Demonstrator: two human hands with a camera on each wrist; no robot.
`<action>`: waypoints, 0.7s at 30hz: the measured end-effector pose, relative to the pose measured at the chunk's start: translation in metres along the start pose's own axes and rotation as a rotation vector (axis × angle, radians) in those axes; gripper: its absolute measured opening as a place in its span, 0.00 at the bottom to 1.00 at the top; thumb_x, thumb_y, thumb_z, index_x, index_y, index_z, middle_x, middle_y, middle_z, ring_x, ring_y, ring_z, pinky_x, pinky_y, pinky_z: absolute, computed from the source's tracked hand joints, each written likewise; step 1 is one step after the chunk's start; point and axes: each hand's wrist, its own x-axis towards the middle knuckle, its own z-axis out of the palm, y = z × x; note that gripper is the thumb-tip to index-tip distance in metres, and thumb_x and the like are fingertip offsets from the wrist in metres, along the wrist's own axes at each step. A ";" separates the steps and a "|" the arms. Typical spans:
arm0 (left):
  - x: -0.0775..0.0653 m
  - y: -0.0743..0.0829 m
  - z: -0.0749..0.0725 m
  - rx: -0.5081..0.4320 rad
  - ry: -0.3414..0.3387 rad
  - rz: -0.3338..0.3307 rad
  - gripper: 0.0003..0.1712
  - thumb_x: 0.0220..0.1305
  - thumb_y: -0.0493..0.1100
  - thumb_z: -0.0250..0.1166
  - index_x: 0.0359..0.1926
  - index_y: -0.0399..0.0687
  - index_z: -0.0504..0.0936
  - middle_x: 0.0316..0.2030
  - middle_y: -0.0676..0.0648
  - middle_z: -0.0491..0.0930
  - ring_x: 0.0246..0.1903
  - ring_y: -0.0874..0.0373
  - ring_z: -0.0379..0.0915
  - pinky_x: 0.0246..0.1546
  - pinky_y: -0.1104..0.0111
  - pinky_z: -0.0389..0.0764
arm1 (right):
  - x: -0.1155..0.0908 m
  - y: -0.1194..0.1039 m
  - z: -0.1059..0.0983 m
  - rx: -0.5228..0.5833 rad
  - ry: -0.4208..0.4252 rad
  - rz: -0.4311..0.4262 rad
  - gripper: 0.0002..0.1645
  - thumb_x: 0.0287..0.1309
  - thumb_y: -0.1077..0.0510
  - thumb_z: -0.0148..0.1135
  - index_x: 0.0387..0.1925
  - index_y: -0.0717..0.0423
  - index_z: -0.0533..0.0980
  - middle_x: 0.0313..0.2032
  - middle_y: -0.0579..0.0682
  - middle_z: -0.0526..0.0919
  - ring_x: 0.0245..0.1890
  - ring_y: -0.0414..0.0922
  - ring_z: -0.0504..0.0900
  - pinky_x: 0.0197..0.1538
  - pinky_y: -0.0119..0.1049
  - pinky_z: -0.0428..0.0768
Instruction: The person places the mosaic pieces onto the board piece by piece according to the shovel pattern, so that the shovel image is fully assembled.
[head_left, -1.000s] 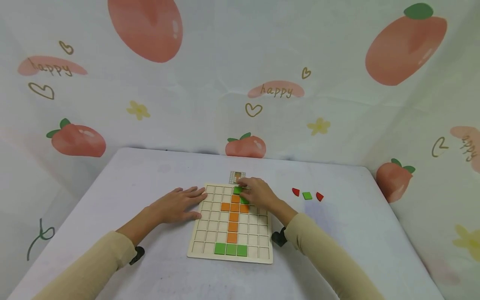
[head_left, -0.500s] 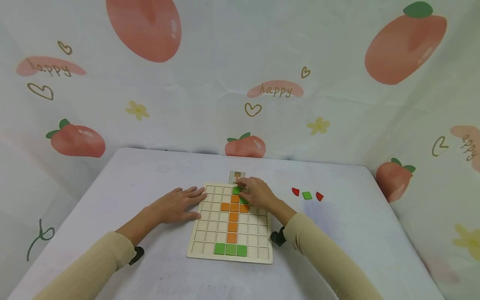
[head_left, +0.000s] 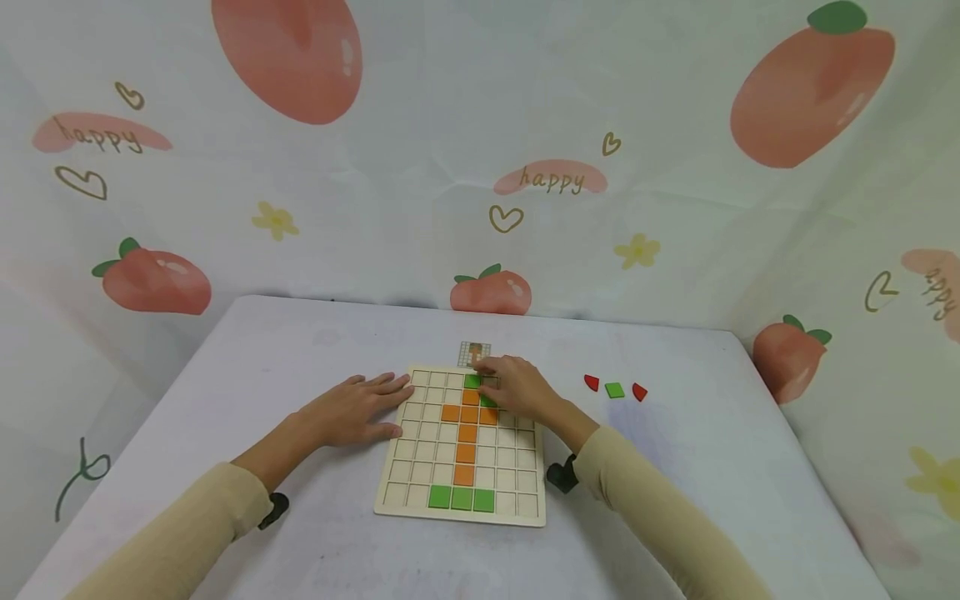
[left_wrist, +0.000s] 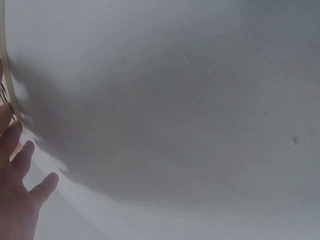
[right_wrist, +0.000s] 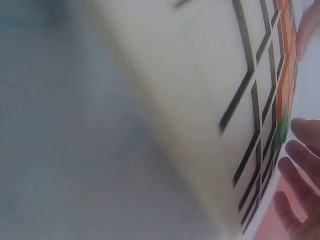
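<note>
Board [head_left: 506, 459] edge meets the straight-fingered left hand [head_left: 358, 411]; the right hand [head_left: 523, 388] curves, thumb and fingers parted, at green tiles [head_left: 472, 381].

The head camera looks forward and down from above, far enough back to take in the grid board [head_left: 487, 457], most of the tabletop [head_left: 660, 483] and the fruit-print backdrop [head_left: 420, 208]. The left wrist camera faces the tabletop closely, with the board's edge and left hand [left_wrist: 17, 195] at its left border. The right wrist camera looks slantwise along the board from very near, sharing the right hand [head_left: 521, 387] with the head view.
</note>
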 end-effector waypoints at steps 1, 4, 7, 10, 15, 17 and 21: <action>0.000 0.000 0.000 -0.002 -0.003 -0.002 0.41 0.70 0.64 0.56 0.74 0.45 0.65 0.73 0.43 0.62 0.70 0.40 0.59 0.62 0.41 0.66 | -0.002 0.001 -0.002 0.006 -0.004 0.010 0.22 0.63 0.56 0.67 0.58 0.57 0.79 0.50 0.49 0.86 0.52 0.47 0.82 0.58 0.45 0.77; 0.001 0.000 0.000 -0.004 -0.016 -0.014 0.42 0.69 0.65 0.57 0.74 0.47 0.64 0.73 0.44 0.61 0.71 0.41 0.58 0.63 0.42 0.66 | -0.009 0.005 -0.008 0.021 -0.008 0.037 0.21 0.63 0.56 0.67 0.56 0.57 0.80 0.48 0.49 0.86 0.50 0.46 0.82 0.57 0.45 0.78; 0.001 0.000 0.000 -0.003 -0.024 -0.022 0.42 0.69 0.65 0.56 0.75 0.47 0.64 0.74 0.44 0.61 0.71 0.41 0.58 0.63 0.41 0.65 | -0.018 0.014 -0.016 0.036 -0.009 0.068 0.21 0.61 0.56 0.68 0.55 0.56 0.81 0.47 0.47 0.86 0.49 0.45 0.82 0.57 0.45 0.78; 0.002 0.000 0.000 -0.001 -0.032 -0.025 0.42 0.69 0.66 0.55 0.75 0.48 0.63 0.74 0.45 0.60 0.71 0.41 0.57 0.63 0.41 0.65 | -0.030 0.026 -0.025 0.037 -0.009 0.085 0.23 0.59 0.56 0.70 0.56 0.56 0.80 0.47 0.46 0.86 0.49 0.45 0.81 0.57 0.47 0.77; 0.003 0.001 0.000 0.003 -0.033 -0.029 0.42 0.69 0.66 0.55 0.75 0.47 0.63 0.74 0.44 0.60 0.71 0.41 0.57 0.63 0.42 0.65 | -0.058 0.052 -0.045 0.027 0.016 0.058 0.27 0.58 0.57 0.71 0.58 0.57 0.78 0.49 0.48 0.86 0.53 0.49 0.81 0.60 0.54 0.74; 0.002 0.001 0.000 0.011 -0.030 -0.031 0.42 0.69 0.66 0.55 0.75 0.47 0.64 0.74 0.44 0.61 0.71 0.41 0.58 0.63 0.42 0.66 | -0.069 0.065 -0.053 0.030 0.031 0.056 0.28 0.57 0.58 0.72 0.59 0.58 0.78 0.50 0.50 0.86 0.55 0.52 0.80 0.61 0.55 0.74; 0.001 0.001 -0.002 0.018 -0.025 -0.027 0.41 0.69 0.65 0.56 0.74 0.47 0.64 0.73 0.44 0.62 0.71 0.41 0.59 0.63 0.42 0.66 | -0.091 0.090 -0.067 0.020 0.065 0.073 0.28 0.56 0.60 0.72 0.59 0.61 0.77 0.52 0.54 0.85 0.56 0.55 0.80 0.61 0.57 0.73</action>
